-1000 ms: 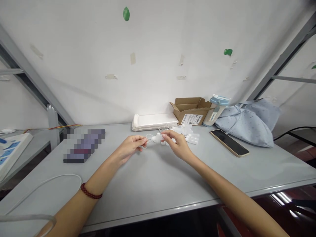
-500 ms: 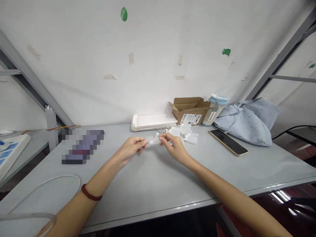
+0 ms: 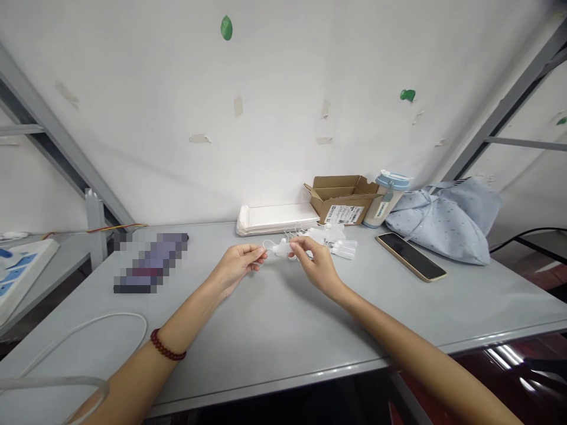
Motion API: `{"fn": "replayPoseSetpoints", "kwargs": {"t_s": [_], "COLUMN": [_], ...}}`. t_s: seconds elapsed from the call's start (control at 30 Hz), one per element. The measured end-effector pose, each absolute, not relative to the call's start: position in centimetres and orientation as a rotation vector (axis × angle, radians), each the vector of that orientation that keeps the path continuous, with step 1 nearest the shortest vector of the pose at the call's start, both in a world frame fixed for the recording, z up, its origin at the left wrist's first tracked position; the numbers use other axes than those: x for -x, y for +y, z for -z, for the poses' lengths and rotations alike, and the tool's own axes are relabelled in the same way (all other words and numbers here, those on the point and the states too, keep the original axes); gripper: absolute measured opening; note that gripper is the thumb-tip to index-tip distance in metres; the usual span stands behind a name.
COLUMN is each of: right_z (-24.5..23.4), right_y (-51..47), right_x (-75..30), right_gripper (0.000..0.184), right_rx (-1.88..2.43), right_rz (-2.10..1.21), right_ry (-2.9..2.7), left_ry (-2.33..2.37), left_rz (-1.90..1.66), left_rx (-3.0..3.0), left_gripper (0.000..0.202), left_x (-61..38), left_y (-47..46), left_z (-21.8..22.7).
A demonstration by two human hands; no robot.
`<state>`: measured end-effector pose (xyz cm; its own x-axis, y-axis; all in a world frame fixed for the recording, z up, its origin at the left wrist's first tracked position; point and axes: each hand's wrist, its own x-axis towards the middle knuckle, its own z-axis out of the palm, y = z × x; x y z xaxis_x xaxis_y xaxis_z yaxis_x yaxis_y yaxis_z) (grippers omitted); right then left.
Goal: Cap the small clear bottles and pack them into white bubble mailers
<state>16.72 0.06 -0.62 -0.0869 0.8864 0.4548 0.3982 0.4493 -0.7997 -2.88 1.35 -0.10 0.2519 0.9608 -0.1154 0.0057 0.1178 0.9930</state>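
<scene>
Above the table, a small translucent white plastic piece (image 3: pixel 280 249), like a tiny bottle with a thin white cord loop, spans the gap between my hands. My left hand (image 3: pixel 243 261) pinches its corded end between thumb and fingers. At the other end, the thumb and index finger of my right hand (image 3: pixel 313 260) are closed on it; the fingers hide part of that end. Just behind my right hand lies a pile of similar translucent pieces (image 3: pixel 344 249) with white cords.
Behind the pile sit a stack of white flat packs (image 3: pixel 277 217), an open cardboard box (image 3: pixel 343 206) and a lidded cup (image 3: pixel 384 203). A phone (image 3: pixel 411 257) and a pale blue cloth bag (image 3: pixel 443 221) are at right. At left are a blurred dark item (image 3: pixel 153 262) and a white cable (image 3: pixel 88 326).
My hands stay close together on the plastic piece, which has turned slightly, its cord loop now showing more clearly by my left fingers. The view has shifted a little.
</scene>
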Motion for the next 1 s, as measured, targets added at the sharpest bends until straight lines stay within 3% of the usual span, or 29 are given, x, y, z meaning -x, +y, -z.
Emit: {"fn": "replayPoseSetpoints", "kwargs": {"t_s": [1.0], "right_z": [0.46], "right_y": [-0.26], "right_x": [-17.06], "right_gripper": [0.024], "right_rx": [1.113], "right_rz": [-0.598], "right_ry": [-1.794], "left_ry": [1.146], "left_rz": [-0.867], "left_rx": [-1.414], "left_gripper": [0.026], "left_x": [2.25], "left_y": [0.75], "left_z": [0.34]}}
